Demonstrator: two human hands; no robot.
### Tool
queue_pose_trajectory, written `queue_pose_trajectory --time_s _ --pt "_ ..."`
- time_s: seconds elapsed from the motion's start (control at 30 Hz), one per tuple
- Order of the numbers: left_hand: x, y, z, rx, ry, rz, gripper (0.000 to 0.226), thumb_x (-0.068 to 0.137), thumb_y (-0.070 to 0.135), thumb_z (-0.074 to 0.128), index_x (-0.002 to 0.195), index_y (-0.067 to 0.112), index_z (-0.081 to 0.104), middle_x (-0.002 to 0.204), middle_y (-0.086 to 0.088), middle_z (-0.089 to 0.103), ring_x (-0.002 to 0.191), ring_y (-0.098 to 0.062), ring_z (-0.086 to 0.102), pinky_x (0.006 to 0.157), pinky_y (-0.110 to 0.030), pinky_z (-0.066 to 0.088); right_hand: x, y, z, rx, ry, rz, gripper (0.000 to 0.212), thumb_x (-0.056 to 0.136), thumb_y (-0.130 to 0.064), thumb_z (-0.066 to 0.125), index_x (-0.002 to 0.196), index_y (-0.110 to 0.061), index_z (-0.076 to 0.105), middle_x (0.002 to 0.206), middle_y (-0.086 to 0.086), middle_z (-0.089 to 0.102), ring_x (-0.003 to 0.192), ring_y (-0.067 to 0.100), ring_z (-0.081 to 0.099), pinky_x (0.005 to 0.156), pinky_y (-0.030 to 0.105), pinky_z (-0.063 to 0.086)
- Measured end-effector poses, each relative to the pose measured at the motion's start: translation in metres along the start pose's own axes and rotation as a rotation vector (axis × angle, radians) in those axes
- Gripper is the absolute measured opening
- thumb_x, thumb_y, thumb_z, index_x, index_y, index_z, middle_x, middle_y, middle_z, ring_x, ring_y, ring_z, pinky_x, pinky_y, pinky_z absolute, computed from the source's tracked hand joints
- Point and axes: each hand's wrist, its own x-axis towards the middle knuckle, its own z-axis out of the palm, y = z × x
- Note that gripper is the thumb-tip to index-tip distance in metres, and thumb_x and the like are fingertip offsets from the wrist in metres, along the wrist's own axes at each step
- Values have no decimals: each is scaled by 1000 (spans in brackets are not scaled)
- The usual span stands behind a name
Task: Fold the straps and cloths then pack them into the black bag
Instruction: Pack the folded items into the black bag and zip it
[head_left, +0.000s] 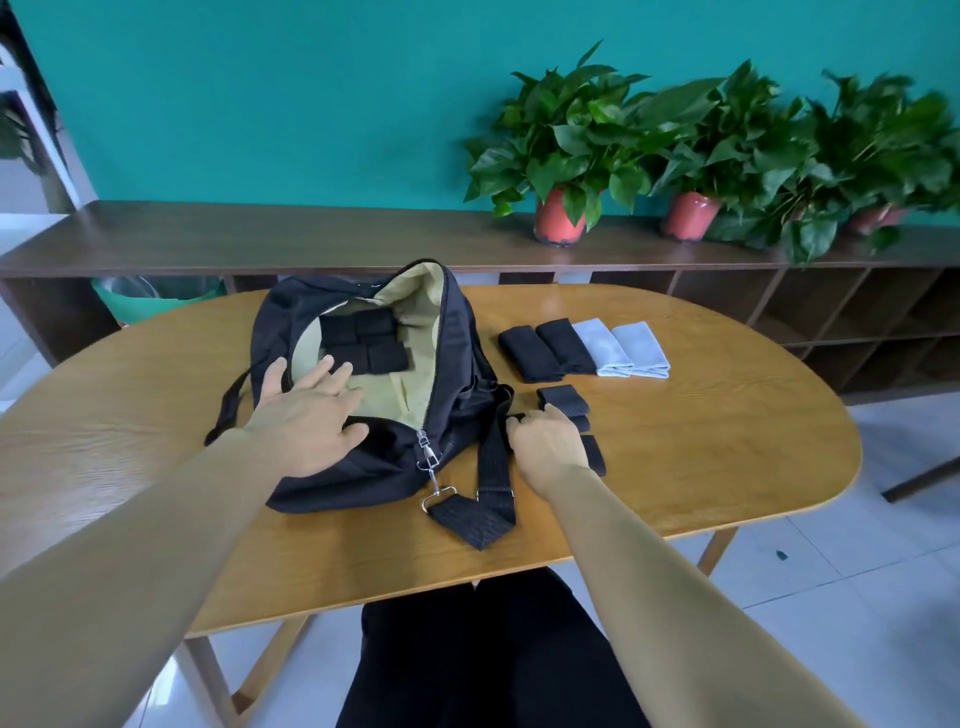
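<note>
A long dark shelf unit (260, 234) is seen against the teal wall, with potted plants (561, 145) set along its top and a green bin (156, 304) tucked below its left end. On the wooden table (727, 441) the black bag (363, 467) is laid unzipped, its tan lining exposed and several folded straps (363, 343) already packed flat inside. Its shoulder strap (491, 462) is draped over the tabletop between the bag and the right hand, joined to a metal clip (428, 457). Further back, two black folded cloths (545, 348) and two grey folded cloths (623, 348) are lined up side by side, well clear of both hands. The left hand (306, 415) is spread flat with fingers straight over the near rim of the bag's opening. The right hand (548, 441) is curled over the middle strap (582, 422) of a short column just right of the bag, with the top strap (563, 399) lying just beyond the fingertips and the bottom strap (596, 457) partly covered by the wrist.
</note>
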Motion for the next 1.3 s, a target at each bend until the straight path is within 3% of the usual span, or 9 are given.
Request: queue_pose_trajectory --time_s 0.1,0.23,0.37,0.47,0.57,0.77,0.93,1.17,1.3 --pt "0 -3 -3 10 0 -11 54 101 48 22 151 28 23 162 1 -2 148 -16 -9 114 -56 -8 -4 -5 -1 -1 58 84 27 45 -5 84 64 -13 66 59 3 64 64 20 62 79 27 51" --pt "3 -10 -3 15 2 -21 52 101 47 20 150 28 25 162 1 -1 148 -16 -9 115 -56 -8 -14 -10 7 44 230 115 38 36 7 77 72 -2 66 66 12 64 66 28 63 62 31 52" --pt "8 -18 -3 -5 -5 -30 51 102 45 17 149 28 27 162 1 1 148 -17 -7 115 -56 -9 -20 -13 -8 110 420 155 24 54 8 64 70 -9 61 66 5 62 62 21 63 50 26 45" --pt "13 -24 -5 -41 -13 -36 50 102 42 16 147 27 32 162 0 4 148 -18 -7 114 -56 -11 -22 -10 -20 135 525 190 18 70 4 50 70 -11 60 69 2 66 66 18 67 47 24 40" --pt "17 -33 -5 -73 -8 -40 50 102 41 15 141 28 42 161 1 10 148 -17 -8 113 -57 -13 -17 -9 -35 164 635 212 32 78 -4 36 79 -8 67 85 6 73 77 19 71 50 24 42" --pt "23 -50 2 -102 -7 -36 49 101 45 16 133 30 51 161 0 6 148 -20 -7 111 -58 -13 32 -42 -61 154 837 42 29 82 -5 45 97 -6 70 100 8 72 92 20 70 61 28 52" --pt "32 -67 14 -89 10 -22 46 100 49 22 126 29 55 162 -1 6 148 -22 -8 111 -60 -12 82 -98 -63 161 803 -65 32 73 -1 50 97 -7 70 94 8 71 84 20 68 58 27 48" --pt "40 -82 34 -132 107 -7 51 96 57 26 128 31 56 162 5 2 147 -16 -15 109 -56 -19 133 -147 -35 78 480 -100 23 57 -2 47 74 -9 62 67 4 59 66 22 61 49 28 38" --pt "42 -86 36 -139 154 13 77 80 68 5 125 32 57 161 6 1 146 -14 -18 105 -53 -25 151 -160 -33 32 366 -91 24 53 2 42 68 -11 56 61 3 53 59 21 55 47 27 31"
